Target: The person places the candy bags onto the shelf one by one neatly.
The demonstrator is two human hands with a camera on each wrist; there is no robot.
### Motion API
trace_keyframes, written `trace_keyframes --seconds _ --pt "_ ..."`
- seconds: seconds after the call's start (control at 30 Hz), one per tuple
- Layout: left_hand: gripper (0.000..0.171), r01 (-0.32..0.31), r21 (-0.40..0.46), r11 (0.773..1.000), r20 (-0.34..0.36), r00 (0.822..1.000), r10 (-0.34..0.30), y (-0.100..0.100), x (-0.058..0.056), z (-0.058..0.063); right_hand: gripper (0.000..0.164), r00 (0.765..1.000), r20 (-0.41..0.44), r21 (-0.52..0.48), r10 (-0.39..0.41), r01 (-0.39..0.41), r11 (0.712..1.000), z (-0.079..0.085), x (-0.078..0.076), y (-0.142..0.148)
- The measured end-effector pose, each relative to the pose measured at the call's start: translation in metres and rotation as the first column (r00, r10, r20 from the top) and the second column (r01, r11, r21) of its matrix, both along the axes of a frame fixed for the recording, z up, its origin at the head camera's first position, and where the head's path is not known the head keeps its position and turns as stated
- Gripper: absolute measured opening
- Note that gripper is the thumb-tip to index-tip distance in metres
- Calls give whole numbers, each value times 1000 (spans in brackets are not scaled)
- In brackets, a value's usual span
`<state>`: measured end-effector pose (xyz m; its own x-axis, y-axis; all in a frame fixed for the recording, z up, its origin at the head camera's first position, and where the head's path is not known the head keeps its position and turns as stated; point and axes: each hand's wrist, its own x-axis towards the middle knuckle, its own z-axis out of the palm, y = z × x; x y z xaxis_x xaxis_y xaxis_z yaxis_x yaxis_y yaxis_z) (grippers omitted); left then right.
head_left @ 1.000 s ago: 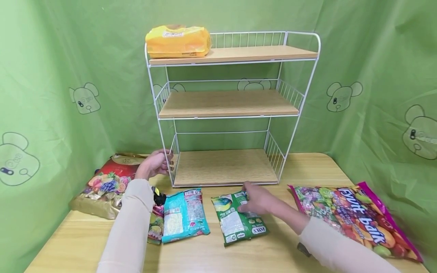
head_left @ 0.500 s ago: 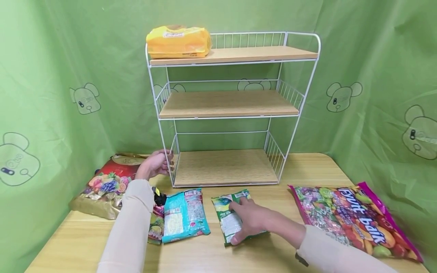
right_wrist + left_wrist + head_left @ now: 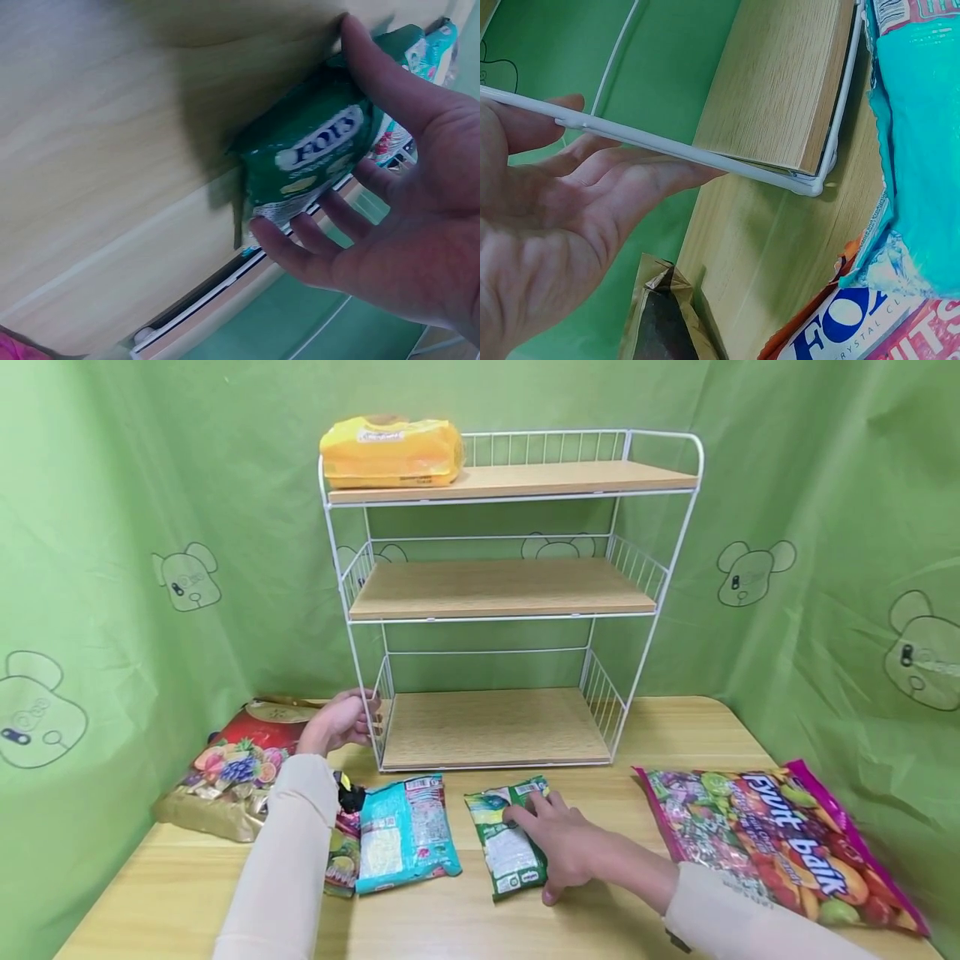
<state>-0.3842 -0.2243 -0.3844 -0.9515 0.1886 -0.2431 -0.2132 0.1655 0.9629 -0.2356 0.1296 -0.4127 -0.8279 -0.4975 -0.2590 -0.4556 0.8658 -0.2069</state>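
On the table lies a green FOX'S candy bag (image 3: 510, 852). My right hand (image 3: 573, 843) is over its right part, fingers spread across it and thumb on the table beside it. In the right wrist view, fingertips touch one side of the bag; the thumb points past the other side. My left hand (image 3: 562, 210) is at the lower left side of the white wire shelf rack (image 3: 487, 766). Its fingers extend behind the front post (image 3: 682, 150), which partly hides them in the head view; the left wrist view shows them fairly straight.
Left of the green bag are a turquoise candy bag (image 3: 405, 835) and a partly hidden red-and-green bag (image 3: 342, 860). A large red-and-gold bag (image 3: 232, 768) lies at far left, a Fruit balik bag (image 3: 780, 835) at right. A yellow package (image 3: 393, 456) sits on the top shelf.
My right hand first moved left and forward over the green bag, then shifted slightly right, its thumb leaving the bag's near edge. The left hand and the rack stay put.
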Motion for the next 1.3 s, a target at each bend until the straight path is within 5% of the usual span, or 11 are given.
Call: trace_keyframes --seconds 0.4,0.8,1.3 --pt "28 13 1 1000 -1 1000 -13 0 0 2 98 1000 -9 -27 -14 14 1000 -1 1 0" --pt "28 13 -11 1000 -9 1000 -13 0 1 2 85 998 7 -124 -62 62 990 19 6 -1" --pt "30 7 -11 1000 -3 1000 -7 0 2 1 23 989 -87 -383 -119 77 921 52 -4 4"
